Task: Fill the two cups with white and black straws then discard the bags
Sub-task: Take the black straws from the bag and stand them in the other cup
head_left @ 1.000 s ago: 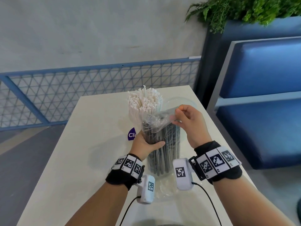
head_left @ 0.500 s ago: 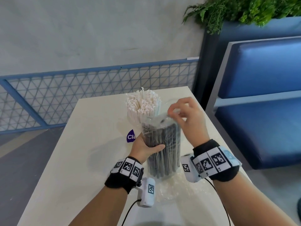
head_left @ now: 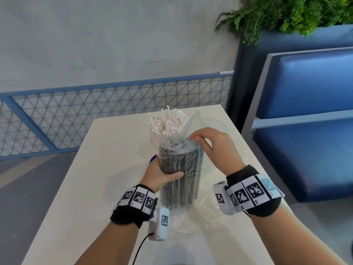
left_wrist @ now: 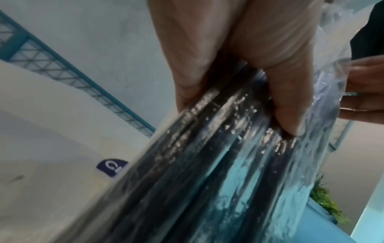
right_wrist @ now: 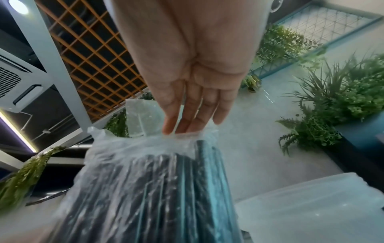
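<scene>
A clear bag of black straws (head_left: 181,169) stands upright on the white table (head_left: 91,184). My left hand (head_left: 162,174) grips the bag round its middle, the thumb across the front; the left wrist view shows those fingers (left_wrist: 286,102) pressed into the plastic (left_wrist: 207,172). Over the bag's top, my right hand (head_left: 193,138) pinches the loose plastic edge, fingertips (right_wrist: 172,126) on the crumpled rim (right_wrist: 182,136). Behind the bag, white straws (head_left: 168,123) stand bunched in a cup that is mostly hidden; only its purple label (left_wrist: 112,166) shows.
A crumpled empty clear bag (head_left: 202,213) lies on the table under and right of the bundle. A faint clear rim (head_left: 219,122) shows behind my right hand. A blue bench (head_left: 305,150) stands right of the table, a blue mesh railing (head_left: 95,115) behind it.
My right hand has moved left from the bag's right corner to over its top, still at the plastic flap. My left hand keeps its grip on the bag.
</scene>
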The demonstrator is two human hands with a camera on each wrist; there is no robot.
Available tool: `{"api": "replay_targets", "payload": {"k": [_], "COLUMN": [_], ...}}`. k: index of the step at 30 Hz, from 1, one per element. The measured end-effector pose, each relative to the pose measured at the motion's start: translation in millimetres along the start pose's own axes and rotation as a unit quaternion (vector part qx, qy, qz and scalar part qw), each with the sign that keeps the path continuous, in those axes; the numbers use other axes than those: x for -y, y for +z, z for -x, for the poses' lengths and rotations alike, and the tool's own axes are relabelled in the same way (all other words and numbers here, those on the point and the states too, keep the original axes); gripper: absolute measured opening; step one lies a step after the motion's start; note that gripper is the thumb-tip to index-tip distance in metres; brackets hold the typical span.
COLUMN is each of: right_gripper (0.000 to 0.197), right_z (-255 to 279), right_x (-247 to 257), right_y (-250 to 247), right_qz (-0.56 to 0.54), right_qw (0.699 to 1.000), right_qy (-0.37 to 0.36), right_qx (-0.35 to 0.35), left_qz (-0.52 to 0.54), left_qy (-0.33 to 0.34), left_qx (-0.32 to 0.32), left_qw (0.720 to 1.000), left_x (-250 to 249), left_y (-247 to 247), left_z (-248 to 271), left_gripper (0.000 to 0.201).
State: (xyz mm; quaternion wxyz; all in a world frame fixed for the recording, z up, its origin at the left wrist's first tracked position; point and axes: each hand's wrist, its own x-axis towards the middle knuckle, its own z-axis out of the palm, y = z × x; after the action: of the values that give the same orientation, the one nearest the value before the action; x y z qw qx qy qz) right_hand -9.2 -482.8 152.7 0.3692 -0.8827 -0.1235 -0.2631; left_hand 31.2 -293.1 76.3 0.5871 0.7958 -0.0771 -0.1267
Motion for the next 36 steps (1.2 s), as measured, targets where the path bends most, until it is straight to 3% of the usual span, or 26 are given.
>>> {"api": "replay_targets", "payload": {"k": [4, 6, 8, 10, 13, 15, 17, 19, 22, 24, 27, 29, 32, 35, 36], "right_gripper": [0.025, 0.017, 0.007, 0.016, 0.023, 0.024, 0.052, 0.061, 0.027, 0.01, 0.026, 0.037, 0.03, 0.01, 0.02], "right_z": [-7, -10, -11, -12, -17, -21, -21, -20, -20, -23, -26, -29, -28, -22, -19], "right_x": [0, 3, 5, 7, 9, 12, 14, 15, 11, 7, 6, 6, 8, 6, 3], "right_y": [3, 0, 2, 7, 12, 11, 10, 12, 12, 7, 6, 7, 12, 19, 22], "right_qz": [0.042, 0.025, 0.03, 0.063, 0.094, 0.036, -0.003, -0.034, -0.079, -0.004, 0.076, 0.099, 0.119, 0.15, 0.145], "right_qw": [0.999, 0.999, 0.998, 0.989, 0.979, 0.987, 0.987, 0.99, 0.995, 0.997, 0.979, 0.969, 0.962, 0.955, 0.956], "right_qy": [-0.026, -0.033, -0.055, -0.098, -0.148, -0.104, -0.052, -0.006, 0.035, 0.014, 0.017, 0.023, 0.014, 0.026, 0.047], "right_qx": [0.004, -0.003, 0.031, 0.086, 0.106, 0.12, 0.149, 0.139, 0.044, 0.074, 0.188, 0.223, 0.247, 0.254, 0.251], "left_qz": [-0.049, -0.062, -0.077, -0.084, -0.098, -0.106, -0.112, -0.114, -0.106, -0.107, -0.116, -0.124, -0.113, -0.108, -0.119], "left_qy": [0.023, 0.028, 0.034, 0.041, 0.051, 0.054, 0.054, 0.052, 0.051, 0.049, 0.044, 0.044, 0.052, 0.076, 0.081], "left_qx": [0.001, 0.004, 0.017, 0.03, 0.048, 0.056, 0.06, 0.054, 0.044, 0.046, 0.059, 0.071, 0.092, 0.105, 0.108], "left_qw": [0.999, 0.998, 0.996, 0.995, 0.993, 0.991, 0.99, 0.991, 0.992, 0.992, 0.991, 0.989, 0.988, 0.986, 0.984], "left_x": [-5, -6, -8, -11, -13, -15, -15, -15, -15, -14, -13, -13, -13, -10, -10], "left_y": [-17, -24, -27, -25, -20, -18, -18, -18, -21, -22, -21, -19, -15, -10, -9], "left_z": [0, 1, 2, 4, 4, 2, 0, -1, -1, -1, -5, -6, -6, -5, -5], "left_gripper": [0.061, 0.06, 0.061, 0.059, 0.059, 0.064, 0.071, 0.069, 0.061, 0.062, 0.071, 0.08, 0.091, 0.091, 0.09]}}
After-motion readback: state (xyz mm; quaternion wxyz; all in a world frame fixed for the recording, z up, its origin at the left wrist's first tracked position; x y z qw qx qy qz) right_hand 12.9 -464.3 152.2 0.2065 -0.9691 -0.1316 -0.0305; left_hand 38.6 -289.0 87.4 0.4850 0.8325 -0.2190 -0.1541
